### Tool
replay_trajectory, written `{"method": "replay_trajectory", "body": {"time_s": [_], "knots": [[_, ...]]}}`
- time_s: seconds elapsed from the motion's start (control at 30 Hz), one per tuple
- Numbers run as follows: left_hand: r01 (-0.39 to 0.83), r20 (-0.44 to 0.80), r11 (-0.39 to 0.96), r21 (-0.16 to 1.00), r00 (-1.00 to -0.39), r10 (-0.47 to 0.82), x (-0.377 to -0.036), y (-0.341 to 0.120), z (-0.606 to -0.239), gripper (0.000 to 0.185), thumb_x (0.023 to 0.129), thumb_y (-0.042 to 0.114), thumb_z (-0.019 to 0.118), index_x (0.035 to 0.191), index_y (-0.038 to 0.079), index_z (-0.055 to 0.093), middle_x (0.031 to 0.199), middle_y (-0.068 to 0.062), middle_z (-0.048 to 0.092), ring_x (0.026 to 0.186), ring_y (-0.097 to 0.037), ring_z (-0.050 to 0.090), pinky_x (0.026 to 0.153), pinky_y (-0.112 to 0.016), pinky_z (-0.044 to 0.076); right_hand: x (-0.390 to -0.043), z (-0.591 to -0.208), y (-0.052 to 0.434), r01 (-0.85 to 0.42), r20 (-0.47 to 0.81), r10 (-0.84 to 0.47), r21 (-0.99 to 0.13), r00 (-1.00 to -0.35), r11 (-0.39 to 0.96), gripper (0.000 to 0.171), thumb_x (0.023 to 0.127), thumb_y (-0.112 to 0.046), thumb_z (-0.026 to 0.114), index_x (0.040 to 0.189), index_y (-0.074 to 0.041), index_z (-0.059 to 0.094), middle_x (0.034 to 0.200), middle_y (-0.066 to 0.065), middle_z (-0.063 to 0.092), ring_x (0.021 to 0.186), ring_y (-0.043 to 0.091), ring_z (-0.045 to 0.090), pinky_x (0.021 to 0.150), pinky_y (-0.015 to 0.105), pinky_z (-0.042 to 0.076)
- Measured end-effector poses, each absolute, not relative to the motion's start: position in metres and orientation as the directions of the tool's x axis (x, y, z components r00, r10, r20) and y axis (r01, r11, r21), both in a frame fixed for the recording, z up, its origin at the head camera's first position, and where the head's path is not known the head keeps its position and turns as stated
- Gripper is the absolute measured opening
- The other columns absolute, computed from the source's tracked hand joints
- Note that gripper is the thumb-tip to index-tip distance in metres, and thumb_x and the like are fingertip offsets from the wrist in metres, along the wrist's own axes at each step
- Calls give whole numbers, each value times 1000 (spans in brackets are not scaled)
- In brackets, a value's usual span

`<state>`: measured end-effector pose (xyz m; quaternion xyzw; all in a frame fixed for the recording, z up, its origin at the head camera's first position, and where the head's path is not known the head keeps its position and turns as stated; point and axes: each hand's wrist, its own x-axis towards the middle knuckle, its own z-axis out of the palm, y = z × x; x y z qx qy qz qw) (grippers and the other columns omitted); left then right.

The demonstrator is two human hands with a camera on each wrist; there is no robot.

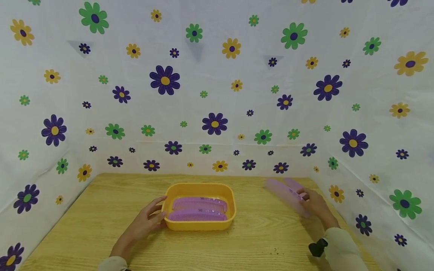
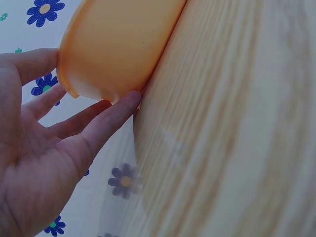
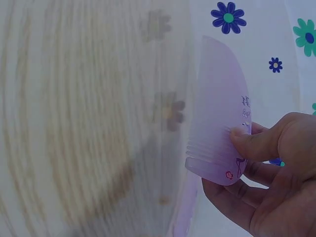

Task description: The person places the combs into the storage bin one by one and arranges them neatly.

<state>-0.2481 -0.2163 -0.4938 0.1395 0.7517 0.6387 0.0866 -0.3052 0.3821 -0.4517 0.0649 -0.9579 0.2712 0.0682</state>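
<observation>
A wooden table (image 1: 101,210) is shown, enclosed on three sides by white sheeting printed with flowers (image 1: 165,79). Its near edge is cut off by the frame in the head view, and both forearms are cut off there as well.

At the left, the left hand (image 1: 147,218) is seen with its fingers nearly straight and spread. Its fingertips are laid against the left end wall of a yellow tub (image 1: 200,224); in the left wrist view the thumb is seen at the rim and the other fingertips at the base of the wall. Nothing is enclosed by this hand. The palm is partly cut off in that view.

The yellow tub is placed near the middle of the table, slightly left of centre and well back from the near edge. Two purple combs (image 1: 198,209) are laid lengthwise in it, side by side; their teeth are hard to make out.

At the right, close to the right edge and toward the far right corner, a purple comb (image 1: 286,194) is pinched at one end by the right hand (image 1: 315,206), the thumb on top and curled fingers beneath. This comb is blurred. A second purple piece (image 1: 293,183) is seen just behind it; whether it touches the held comb cannot be told. A dark wrist strap (image 1: 317,248) is partly hidden by the pale sleeve (image 1: 342,248).
</observation>
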Motion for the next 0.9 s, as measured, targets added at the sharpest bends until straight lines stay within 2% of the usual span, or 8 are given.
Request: {"method": "replay_trajectory", "body": {"time_s": [0.13,0.4,0.63,0.9], "knots": [[96,45,149,984,-949,313,-248,-216,-495,65,107,20,56,163,8,24,154,-40,35,132,-45,58,96,-41,62,-306,-448,375,-206,204,-116,-498,-972,842,23,94,1,65,116,7,61,102,32,68,87,36,67,66,39,57],[91,42,144,985,-949,313,-248,-216,-495,65,107,21,57,163,9,24,155,-40,35,133,-44,57,96,-42,62,-302,-435,363,-159,161,-82,-550,-984,820,26,96,1,61,122,5,60,105,34,68,82,30,67,61,34,58],[95,42,157,983,-949,312,-248,-216,-494,65,107,21,56,163,8,24,155,-40,35,134,-46,56,96,-42,62,-300,-429,356,-202,175,-122,-580,-977,789,26,98,2,60,123,7,60,104,33,67,82,29,66,58,31,58],[88,36,153,984,-950,309,-247,-216,-494,65,107,20,56,163,8,24,155,-40,35,134,-46,56,96,-42,62,-300,-425,349,-225,161,-158,-644,-974,731,26,98,6,59,124,9,59,95,28,67,68,25,60,49,37,57]]}}
